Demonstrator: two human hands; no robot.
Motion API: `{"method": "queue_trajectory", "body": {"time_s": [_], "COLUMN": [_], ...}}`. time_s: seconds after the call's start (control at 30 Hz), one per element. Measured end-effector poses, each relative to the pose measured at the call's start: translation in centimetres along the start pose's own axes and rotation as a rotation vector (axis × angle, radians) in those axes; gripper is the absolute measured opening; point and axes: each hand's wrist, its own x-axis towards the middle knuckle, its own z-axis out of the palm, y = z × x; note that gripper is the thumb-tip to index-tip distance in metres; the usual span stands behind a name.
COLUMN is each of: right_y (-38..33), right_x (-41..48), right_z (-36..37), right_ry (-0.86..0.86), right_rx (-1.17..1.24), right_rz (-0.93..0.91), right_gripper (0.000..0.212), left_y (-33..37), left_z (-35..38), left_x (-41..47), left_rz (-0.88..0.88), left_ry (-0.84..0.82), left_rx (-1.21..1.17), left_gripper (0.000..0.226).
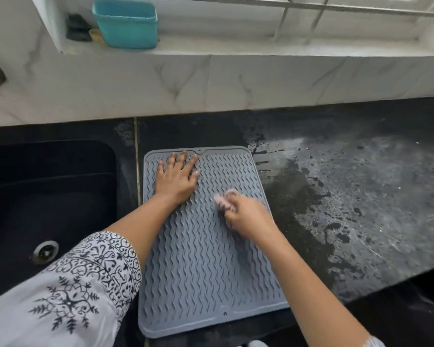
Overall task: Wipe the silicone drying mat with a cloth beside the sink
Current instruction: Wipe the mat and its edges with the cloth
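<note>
Nothing in view carries a brand, label or writing you could read. The silicone drying mat (206,266) lies flat in the lower centre of the frame, a grey rounded rectangle covered in raised wavy ridges, with a smooth raised rim and a small notch at the middle of its far edge. It sits on the black stone counter (361,196), just to the right of the black sink (48,196), whose metal drain shows at lower left.

Your left hand (177,177) is spread flat, palm down, on the upper left part of the mat, fingers splayed toward the far rim and grasping nothing. Your right hand (246,216) is clenched around a small pale pinkish cloth (226,200), bunched up and pressed to the ridges near the mat's right edge; both are motion-blurred, so the cloth's weave cannot be made out.

The counter to the right of the mat is wet and streaked, with grey patches and droplets. Your left sleeve (73,291), at lower left, is white fabric printed with black scrollwork. Behind the counter runs white veined marble tile, and on the ledge at upper left stands a teal plastic tub (125,23).
</note>
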Motion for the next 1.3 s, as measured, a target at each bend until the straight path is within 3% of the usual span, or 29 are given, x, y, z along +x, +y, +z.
{"method": "queue_trajectory", "body": {"time_s": [0.07, 0.13, 0.27, 0.5, 0.8, 0.87, 0.93, 1.0, 1.1, 1.2, 1.3], "right_y": [-0.1, -0.4, -0.2, 0.5, 1.7, 1.2, 0.1, -0.8, -1.9, -2.0, -0.9], "right_x": [2.4, 5.5, 9.5, 12.1, -2.7, -3.2, -1.5, 1.3, 6.3, 8.8, 9.0], "right_z": [-1.3, -0.6, 3.7, 3.3, 3.5, 2.2, -0.3, -2.1, -0.5, 3.0, 3.8], "right_ry": [0.202, 0.362, 0.306, 0.275, 0.1, 0.004, -0.037, 0.045, 0.236, 0.153, 0.145], "right_rx": [0.172, 0.184, -0.048, -0.114, -0.287, -0.245, -0.019, 0.212, 0.092, -0.135, -0.143], "right_rz": [0.062, 0.019, -0.035, -0.106, -0.118, -0.087, 0.043, 0.162, 0.083, 0.026, -0.003], "right_gripper": [0.034, 0.042, 0.05, 0.055, 0.044, 0.033, 0.027, 0.026, 0.036, 0.059, 0.061], "left_y": [0.0, 0.0, 0.3, 0.2, -0.1, 0.0, 0.1, 0.0, 0.0, 0.1, 0.1], "left_z": [0.1, 0.1, 0.3, 0.5, 0.3, 0.2, 0.1, 0.1, 0.2, 0.3, 0.4], "left_x": [-0.1, -0.1, -0.3, 0.0, -0.2, -0.3, -0.3, -0.3, -0.2, 0.0, 0.0], "left_rz": [0.002, -0.005, -0.033, -0.061, -0.042, -0.04, -0.042, -0.043, -0.043, -0.053, -0.06], "left_ry": [0.005, 0.016, 0.04, 0.074, 0.041, 0.038, 0.039, 0.049, 0.05, 0.058, 0.066], "left_rx": [-0.009, -0.004, 0.001, 0.001, 0.005, 0.001, -0.01, -0.007, 0.002, 0.013, 0.011], "left_gripper": [0.055, 0.055, 0.055, 0.056, 0.057, 0.057, 0.057, 0.059, 0.063, 0.063, 0.062]}}
